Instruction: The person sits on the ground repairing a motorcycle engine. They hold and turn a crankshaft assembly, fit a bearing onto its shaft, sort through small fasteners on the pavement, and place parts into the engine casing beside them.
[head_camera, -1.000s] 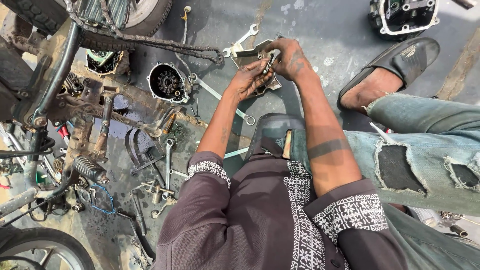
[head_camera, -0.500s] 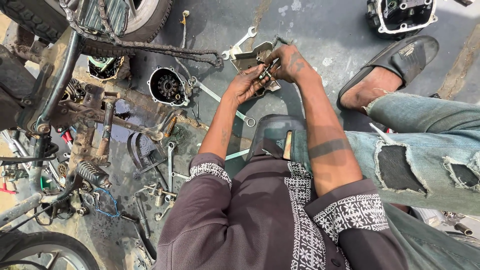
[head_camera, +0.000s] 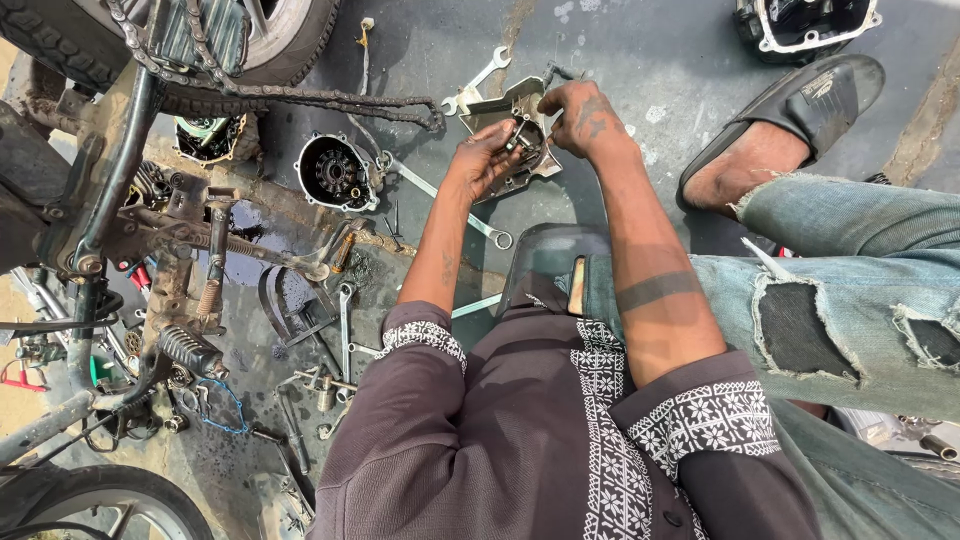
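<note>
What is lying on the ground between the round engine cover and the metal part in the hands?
In the head view, a long wrench lies slanting between the round engine cover and the metal part.

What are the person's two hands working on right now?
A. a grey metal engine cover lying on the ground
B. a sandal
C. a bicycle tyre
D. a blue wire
A: both the left hand and the right hand are on the grey metal engine cover, which lies on the ground among spanners.
</note>
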